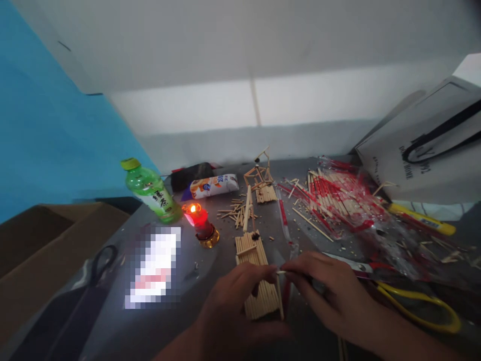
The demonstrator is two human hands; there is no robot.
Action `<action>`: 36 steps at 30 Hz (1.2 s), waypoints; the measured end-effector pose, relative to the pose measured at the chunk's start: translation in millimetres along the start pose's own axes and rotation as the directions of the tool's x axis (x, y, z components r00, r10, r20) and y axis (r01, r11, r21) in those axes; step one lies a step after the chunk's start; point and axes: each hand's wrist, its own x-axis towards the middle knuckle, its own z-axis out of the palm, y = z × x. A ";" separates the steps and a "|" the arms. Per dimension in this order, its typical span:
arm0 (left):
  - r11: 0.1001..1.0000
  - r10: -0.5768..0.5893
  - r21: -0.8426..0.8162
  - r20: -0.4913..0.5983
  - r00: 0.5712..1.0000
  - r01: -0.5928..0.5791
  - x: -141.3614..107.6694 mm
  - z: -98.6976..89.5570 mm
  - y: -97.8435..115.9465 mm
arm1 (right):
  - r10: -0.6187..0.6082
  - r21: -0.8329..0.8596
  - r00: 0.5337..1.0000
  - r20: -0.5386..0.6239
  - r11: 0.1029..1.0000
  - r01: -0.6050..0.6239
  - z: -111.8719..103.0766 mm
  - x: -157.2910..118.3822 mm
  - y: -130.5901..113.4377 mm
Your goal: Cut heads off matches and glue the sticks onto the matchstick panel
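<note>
My left hand (229, 306) and my right hand (330, 296) meet near the table's front edge, both pinching a thin wooden stick (280, 296) that stands against the right edge of a flat panel of glued sticks (257, 278). The panel lies on the grey table (210, 260) under my left fingers. Beyond the panel lie loose short sticks (235, 210), and a small stick frame model (261, 180) stands further back.
A lit red candle (199, 220) burns left of the panel beside a green bottle (150, 190). A snack packet (212, 185), red-wrapped chopstick bundles (338, 198), yellow scissors (417, 301), a white paper bag (428, 145) and a cardboard box (45, 240) surround the spot.
</note>
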 end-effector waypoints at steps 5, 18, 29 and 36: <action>1.000 0.009 0.014 0.007 1.000 -0.009 1.2 -1.6 0.6 | 0.017 -0.012 1.000 -0.016 1.000 -0.017 -0.2 0.6 -0.9; 1.000 0.016 0.011 0.041 0.999 -0.017 -1.6 2.2 -3.0 | 0.002 0.024 1.000 0.015 1.000 -0.002 1.3 -0.4 0.5; 0.999 0.018 0.033 0.040 0.999 -0.020 2.1 -2.9 3.7 | 0.009 0.003 1.000 0.029 1.000 -0.009 -1.1 -0.7 -4.2; 0.999 0.039 0.003 0.023 0.999 -0.039 1.1 -2.2 1.2 | 0.015 0.023 0.999 0.039 1.000 -0.016 0.5 1.2 -3.1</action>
